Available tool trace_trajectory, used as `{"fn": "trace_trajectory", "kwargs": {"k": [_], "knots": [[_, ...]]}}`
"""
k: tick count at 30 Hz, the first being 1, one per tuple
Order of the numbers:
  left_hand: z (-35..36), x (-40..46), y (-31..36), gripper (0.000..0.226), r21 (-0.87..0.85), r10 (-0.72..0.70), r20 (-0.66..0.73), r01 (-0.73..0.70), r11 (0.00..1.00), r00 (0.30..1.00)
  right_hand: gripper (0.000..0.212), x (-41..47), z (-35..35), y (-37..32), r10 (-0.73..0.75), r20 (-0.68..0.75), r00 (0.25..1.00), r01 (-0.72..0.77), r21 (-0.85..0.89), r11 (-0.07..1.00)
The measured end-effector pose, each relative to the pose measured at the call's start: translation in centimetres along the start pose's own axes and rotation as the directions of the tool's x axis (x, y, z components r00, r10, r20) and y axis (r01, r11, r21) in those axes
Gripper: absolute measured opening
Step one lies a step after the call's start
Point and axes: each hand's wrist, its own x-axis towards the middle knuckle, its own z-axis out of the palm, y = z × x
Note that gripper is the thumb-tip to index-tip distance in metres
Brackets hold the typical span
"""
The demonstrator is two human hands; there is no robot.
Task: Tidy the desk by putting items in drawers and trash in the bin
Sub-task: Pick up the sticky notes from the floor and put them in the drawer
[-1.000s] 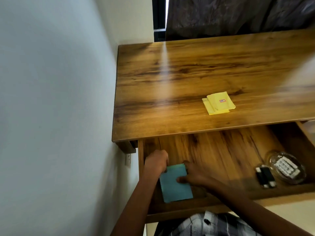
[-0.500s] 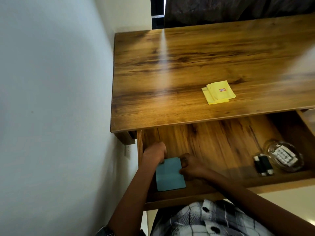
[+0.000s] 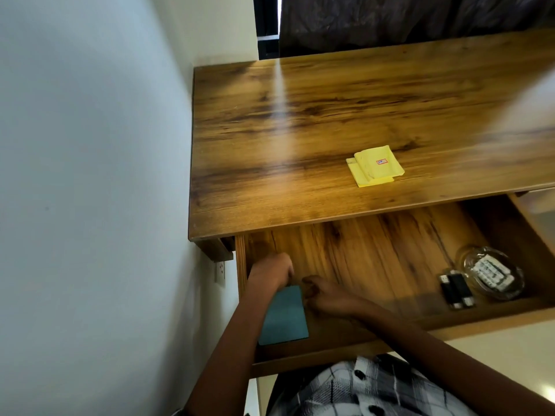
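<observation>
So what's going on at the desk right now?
A person is setting a teal booklet into the left end of the open drawer. The left hand grips its far edge and the right hand is at its right side with fingers curled. At the drawer's right end sit a glass ashtray holding a blister pack and two black USB sticks. Yellow packets lie on the desktop.

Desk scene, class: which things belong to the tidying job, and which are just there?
Part of the job: teal booklet, held by left hand and right hand; open drawer; yellow packets on desk.

Just there: wall socket; dark curtain.
</observation>
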Motion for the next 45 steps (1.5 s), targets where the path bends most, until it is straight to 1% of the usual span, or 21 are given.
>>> {"fn": "trace_trajectory", "kwargs": {"k": [2,4,6,10,12,14,15,16,19,20,21,23,26,29,33,36,38,40,41,42,45], "knots": [[-0.9,-0.3,0.7,0.026,-0.1,0.083,-0.062,-0.089,0.991,0.995,0.045,-0.3,-1.0,-0.3,-0.088,-0.162,0.983,0.074,-0.09,0.993],[-1.9,-0.8,1.9,0.024,-0.225,0.165,-0.14,-0.194,0.955,0.976,0.029,-0.7,-2.4,-0.8,-0.19,-0.327,0.926,0.159,-0.119,0.98],[-2.7,-1.0,2.9,0.025,-0.333,0.216,-0.236,-0.288,0.898,0.947,0.019,-1.2,-4.1,-1.4,-0.25,-0.471,0.846,0.208,-0.139,0.968],[-4.1,-0.8,4.3,0.026,-0.469,0.213,-0.443,-0.428,0.772,0.871,0.019,-2.3,-8.1,-3.1,-0.348,-0.684,0.641,0.325,-0.169,0.931],[-4.7,-0.9,4.8,0.027,-0.514,0.218,-0.496,-0.487,0.706,0.84,0.021,-2.1,-10.2,-3.7,-0.368,-0.754,0.544,0.3,-0.235,0.925],[-4.9,-0.7,5.1,0.027,-0.541,0.213,-0.533,-0.523,0.658,0.819,0.026,-1.1,-12.5,-3.9,-0.337,-0.82,0.463,0.174,-0.288,0.942],[-4.9,-0.5,5.1,0.028,-0.56,0.197,-0.541,-0.525,0.641,0.818,0.033,-0.5,-13.7,-4.0,-0.298,-0.845,0.443,0.085,-0.292,0.953],[-4.9,-0.3,5.1,0.028,-0.576,0.178,-0.545,-0.52,0.631,0.819,0.043,0.0,-14.7,-4.0,-0.245,-0.863,0.442,0.005,-0.271,0.963],[-4.5,0.1,4.9,0.029,-0.626,0.129,-0.543,-0.502,0.596,0.83,0.088,1.6,-16.8,-3.6,-0.063,-0.854,0.517,-0.145,-0.16,0.976],[-4.3,0.1,4.9,0.029,-0.637,0.119,-0.543,-0.5,0.586,0.831,0.098,2.1,-17.1,-3.4,-0.026,-0.845,0.534,-0.177,-0.142,0.974],[-4.2,0.2,4.8,0.028,-0.643,0.112,-0.546,-0.501,0.58,0.83,0.103,2.5,-17.2,-3.3,-0.011,-0.843,0.538,-0.201,-0.141,0.969],[-4.0,0.3,4.8,0.027,-0.652,0.103,-0.546,-0.499,0.571,0.831,0.097,3.1,-17.1,-3.2,-0.022,-0.849,0.528,-0.234,-0.171,0.957],[-4.0,0.5,5.0,0.026,-0.663,0.081,-0.545,-0.488,0.568,0.835,0.077,3.4,-15.9,-3.9,-0.086,-0.852,0.516,-0.282,-0.264,0.922],[-4.1,0.5,5.3,0.025,-0.673,0.043,-0.545,-0.467,0.573,0.838,0.069,3.3,-14.3,-4.4,-0.158,-0.84,0.519,-0.328,-0.367,0.87],[-4.2,0.6,6.0,0.022,-0.728,-0.074,-0.53,-0.409,0.55,0.845,0.069,2.8,-12.0,-5.2,-0.223,-0.796,0.563,-0.31,-0.454,0.836],[-4.0,0.5,6.2,0.025,-0.797,-0.172,-0.435,-0.29,0.53,0.884,0.072,2.5,-10.4,-5.6,-0.254,-0.763,0.594,-0.259,-0.481,0.838],[-3.8,0.3,5.9,0.031,-0.85,-0.209,-0.348,-0.214,0.481,0.914,0.077,2.2,-9.6,-5.7,-0.258,-0.748,0.612,-0.223,-0.476,0.851],[-3.8,0.2,5.5,0.037,-0.886,-0.244,-0.314,-0.19,0.423,0.918,0.081,1.8,-9.1,-5.6,-0.256,-0.738,0.625,-0.197,-0.466,0.862],[-3.9,0.0,5.3,0.04,-0.89,-0.252,-0.309,-0.185,0.417,0.917,0.083,1.6,-8.9,-5.6,-0.255,-0.735,0.628,-0.185,-0.46,0.868],[-4.0,0.0,5.2,0.042,-0.881,-0.254,-0.307,-0.173,0.44,0.917,0.085,1.4,-8.7,-5.6,-0.254,-0.731,0.633,-0.17,-0.451,0.876],[-4.2,-0.2,5.2,0.044,-0.804,-0.24,-0.303,-0.112,0.584,0.922,0.086,1.0,-8.0,-5.8,-0.256,-0.714,0.652,-0.123,-0.433,0.893]]}}
